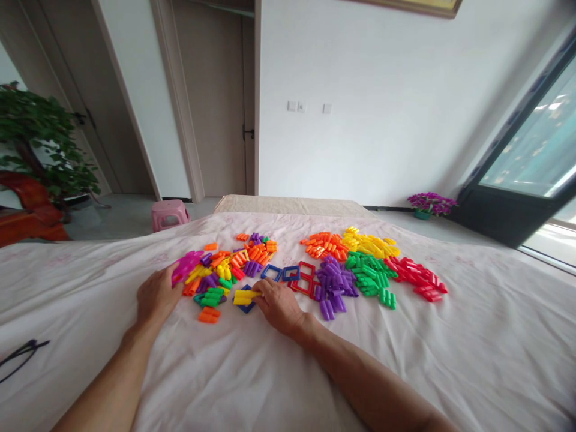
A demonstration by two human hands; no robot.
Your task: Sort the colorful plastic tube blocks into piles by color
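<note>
My right hand (279, 305) pinches a yellow plastic building piece (243, 297), shaped like joined tubes, over a blue square frame (247, 308) on the cloth. My left hand (158, 293) is closed at the edge of a magenta plastic piece (187, 264); its fingertips are partly hidden. Between the hands lies a mixed pile with orange pieces (209, 315), green pieces (211, 297) and purple ones. Just beyond my right hand are another blue frame (291, 273) and red square frames (306, 269).
Right of my right hand, pieces lie grouped by colour: purple (335, 282), orange (324, 245), yellow (371, 244), green (369, 273) and red (416, 276). Black-framed glasses (22, 354) rest on the cloth (216, 378) at left. Beyond stand a pink stool (170, 214) and a flowerpot (423, 214).
</note>
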